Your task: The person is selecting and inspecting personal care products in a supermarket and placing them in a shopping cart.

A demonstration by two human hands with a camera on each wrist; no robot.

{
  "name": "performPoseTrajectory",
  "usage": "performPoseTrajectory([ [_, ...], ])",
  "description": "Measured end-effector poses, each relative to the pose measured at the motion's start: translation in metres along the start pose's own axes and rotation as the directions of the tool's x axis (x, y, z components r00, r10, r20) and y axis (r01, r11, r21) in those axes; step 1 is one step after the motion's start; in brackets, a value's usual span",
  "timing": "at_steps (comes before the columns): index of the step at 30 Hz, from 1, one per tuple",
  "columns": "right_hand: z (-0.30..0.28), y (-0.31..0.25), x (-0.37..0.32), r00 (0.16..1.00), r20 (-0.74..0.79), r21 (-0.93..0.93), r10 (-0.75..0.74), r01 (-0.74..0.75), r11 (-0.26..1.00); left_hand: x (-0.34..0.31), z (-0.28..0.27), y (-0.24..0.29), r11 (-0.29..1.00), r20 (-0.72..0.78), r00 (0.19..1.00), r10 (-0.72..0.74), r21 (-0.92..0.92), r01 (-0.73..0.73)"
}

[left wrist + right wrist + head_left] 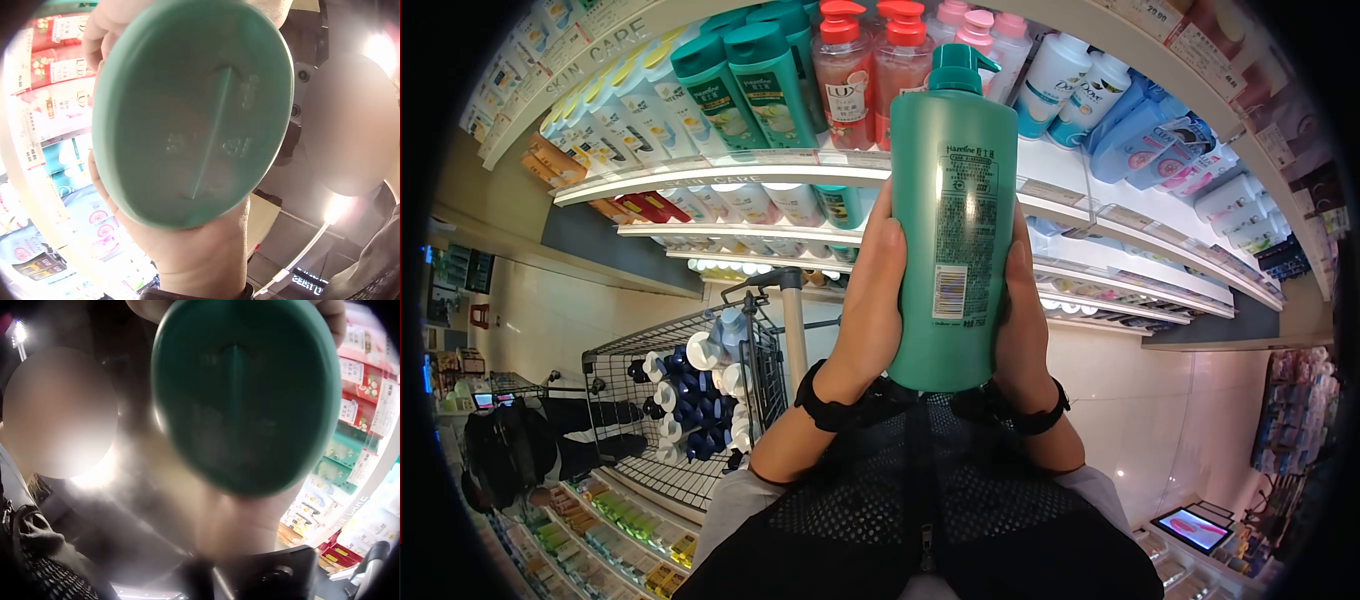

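Note:
A large green pump bottle stands upright between my two hands, its printed back label and barcode facing me. On its left side, my left hand grips it with the thumb along the edge. My right hand holds the opposite side the same way, and the fingers of both reach behind the bottle, mostly hidden in the head view. The green pump head is on top. From below, the left wrist view shows the oval bottle base with a seam and moulded marks.
Ahead is a store shelf of bottles: green ones, red-capped pump bottles and white ones. A wire shopping cart with dark blue and white bottles stands at left. Beyond it is a person in dark clothes. A small screen glows lower right.

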State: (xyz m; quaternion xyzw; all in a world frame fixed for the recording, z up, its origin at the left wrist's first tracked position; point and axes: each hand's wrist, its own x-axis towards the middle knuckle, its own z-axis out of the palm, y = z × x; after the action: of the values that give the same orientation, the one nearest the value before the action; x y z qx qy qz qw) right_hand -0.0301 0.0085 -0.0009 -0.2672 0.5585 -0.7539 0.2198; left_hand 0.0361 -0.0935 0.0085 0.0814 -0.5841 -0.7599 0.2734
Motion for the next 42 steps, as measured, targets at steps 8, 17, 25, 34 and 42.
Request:
performPoseTrajectory([
  [8,0.008,-0.021,0.013,0.997,-0.071,0.157,0.026,-0.014,0.988,0.018,0.01,0.001,0.997,0.005,0.998,0.067,0.027,-0.067],
  [17,-0.018,0.001,0.024,0.993,0.071,0.12,-0.09,0.081,0.989,0.03,0.011,-0.02,0.992,-0.006,1.0,-0.018,-0.124,0.017],
  [25,-0.021,0.011,0.026,0.996,0.018,0.101,-0.087,0.085,0.991,0.029,0.013,-0.017,0.987,0.014,0.999,-0.038,-0.157,0.04],
  [34,-0.014,-0.004,0.02,0.995,0.066,0.199,-0.076,0.062,0.978,0.025,0.012,-0.02,0.98,-0.003,0.999,-0.038,-0.194,0.037],
  [42,-0.015,-0.005,0.012,0.999,0.014,0.067,-0.053,0.051,0.996,0.014,0.015,-0.007,0.994,-0.039,0.998,-0.056,-0.094,0.052],
])
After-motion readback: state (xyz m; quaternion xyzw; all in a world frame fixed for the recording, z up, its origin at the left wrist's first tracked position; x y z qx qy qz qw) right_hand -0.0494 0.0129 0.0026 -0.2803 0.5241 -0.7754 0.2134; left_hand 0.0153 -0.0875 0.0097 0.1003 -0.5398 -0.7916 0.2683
